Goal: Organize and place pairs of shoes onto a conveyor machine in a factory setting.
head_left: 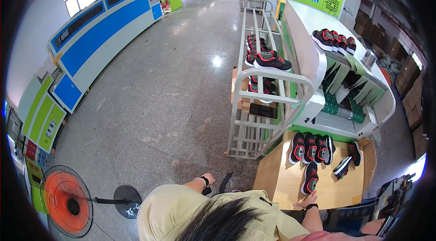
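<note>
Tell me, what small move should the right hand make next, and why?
Probably reach forward and take hold of the single black-and-red shoe. The right hand lies flat and empty on the wooden table, and that shoe is the nearest thing to it, apart from the row of shoes further back. The left hand is off the table.

Black shoes [311, 148] showing red trim, wooden table [281, 182] showing pale tan, fan [66, 200] glowing orange, shirt [181, 211] showing pale yellow.
</note>
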`<state>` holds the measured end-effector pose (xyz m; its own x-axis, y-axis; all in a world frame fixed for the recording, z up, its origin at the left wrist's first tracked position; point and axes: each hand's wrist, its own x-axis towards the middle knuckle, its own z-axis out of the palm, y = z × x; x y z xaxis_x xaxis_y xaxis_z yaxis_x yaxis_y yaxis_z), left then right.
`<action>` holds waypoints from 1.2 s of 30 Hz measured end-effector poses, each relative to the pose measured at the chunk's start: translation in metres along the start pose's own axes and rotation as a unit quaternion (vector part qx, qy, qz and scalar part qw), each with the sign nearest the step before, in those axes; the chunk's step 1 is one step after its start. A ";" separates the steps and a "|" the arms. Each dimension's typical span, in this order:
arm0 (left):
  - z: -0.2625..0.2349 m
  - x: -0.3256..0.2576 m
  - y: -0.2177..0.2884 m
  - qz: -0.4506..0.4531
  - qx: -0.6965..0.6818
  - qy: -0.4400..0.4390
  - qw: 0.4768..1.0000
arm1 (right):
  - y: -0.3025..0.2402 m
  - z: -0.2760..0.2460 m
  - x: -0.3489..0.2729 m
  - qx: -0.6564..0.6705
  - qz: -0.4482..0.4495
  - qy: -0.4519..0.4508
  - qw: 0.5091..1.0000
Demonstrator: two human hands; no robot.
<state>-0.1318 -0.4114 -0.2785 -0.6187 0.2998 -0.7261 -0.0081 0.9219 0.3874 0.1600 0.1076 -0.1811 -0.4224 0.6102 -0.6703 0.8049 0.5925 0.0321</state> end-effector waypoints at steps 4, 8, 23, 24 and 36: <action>0.007 0.007 -0.008 0.036 0.006 0.039 0.999 | -0.001 -0.001 -0.003 0.015 -0.001 -0.002 1.000; -0.009 -0.016 0.008 0.026 0.076 -0.041 0.996 | 0.004 0.003 0.002 -0.005 0.000 0.003 1.000; 0.012 0.011 -0.015 0.057 0.100 0.008 0.993 | 0.001 -0.001 -0.002 -0.004 -0.015 0.002 1.000; 0.016 0.022 -0.021 0.054 0.117 -0.003 0.992 | 0.000 -0.002 -0.004 -0.003 -0.015 -0.002 1.000; 0.002 -0.010 -0.005 0.008 0.013 -0.023 1.000 | 0.002 0.000 -0.006 0.010 -0.032 0.010 0.999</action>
<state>-0.1238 -0.4188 -0.2748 -0.5824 0.3255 -0.7449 0.0221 0.9223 0.3857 0.1645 0.1053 -0.1765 -0.4812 0.5820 -0.6555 0.7844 0.6197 -0.0256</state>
